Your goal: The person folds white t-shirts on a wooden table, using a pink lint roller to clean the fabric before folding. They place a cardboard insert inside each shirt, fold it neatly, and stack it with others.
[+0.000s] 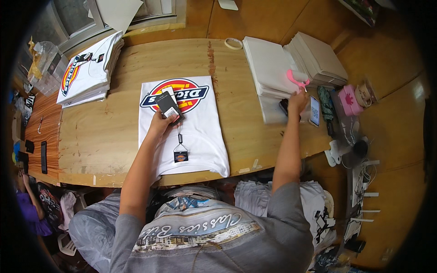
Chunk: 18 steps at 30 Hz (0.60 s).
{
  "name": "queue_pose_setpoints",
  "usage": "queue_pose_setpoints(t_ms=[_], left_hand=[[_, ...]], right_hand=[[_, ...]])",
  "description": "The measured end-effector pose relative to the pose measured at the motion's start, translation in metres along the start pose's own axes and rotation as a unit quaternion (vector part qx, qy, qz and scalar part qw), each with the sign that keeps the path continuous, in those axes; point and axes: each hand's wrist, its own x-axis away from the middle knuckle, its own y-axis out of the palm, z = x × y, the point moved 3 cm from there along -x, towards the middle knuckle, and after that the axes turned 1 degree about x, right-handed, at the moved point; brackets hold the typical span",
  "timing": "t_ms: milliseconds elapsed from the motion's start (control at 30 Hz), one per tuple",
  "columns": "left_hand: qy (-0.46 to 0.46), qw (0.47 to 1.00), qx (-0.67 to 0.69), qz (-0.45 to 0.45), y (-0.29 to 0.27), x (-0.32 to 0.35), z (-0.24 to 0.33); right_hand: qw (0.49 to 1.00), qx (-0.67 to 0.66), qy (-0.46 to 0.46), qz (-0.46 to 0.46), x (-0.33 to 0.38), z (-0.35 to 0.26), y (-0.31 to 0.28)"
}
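A folded white T-shirt (195, 127) with a red, yellow and blue print lies in front of me on the table. Over its print, my left hand (160, 125) pinches a black hang tag (169, 105) with a white sticker and a white card behind it. From the tag a cord runs down to a small dark label (180, 156) on the shirt. Off to the right, my right hand (298, 101) is closed round the handle of a pink lint roller (298, 79). Its white roll is over a stack of clear plastic bags (268, 68).
Folded white T-shirts (93, 68) are piled at the left of the wooden table (109, 136). Tape (233, 43) lies at the back. Beside my right hand are a phone (314, 111), a folded umbrella (325, 104) and a pink box (349, 101). Another person's purple-clad body (33, 211) shows at lower left.
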Motion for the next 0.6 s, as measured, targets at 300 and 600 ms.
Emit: queue_pose_setpoints(t_ms=[300, 600], left_hand=[[-0.045, 0.999, 0.0, -0.019, 0.002, -0.007, 0.003], [-0.087, 0.974, 0.124, -0.169, -0.024, 0.005, 0.008]], right_hand=[[0.989, 0.035, 0.052, -0.136, -0.086, 0.134, 0.081], [0.913, -0.267, -0.219, -0.218, 0.012, -0.043, -0.025]])
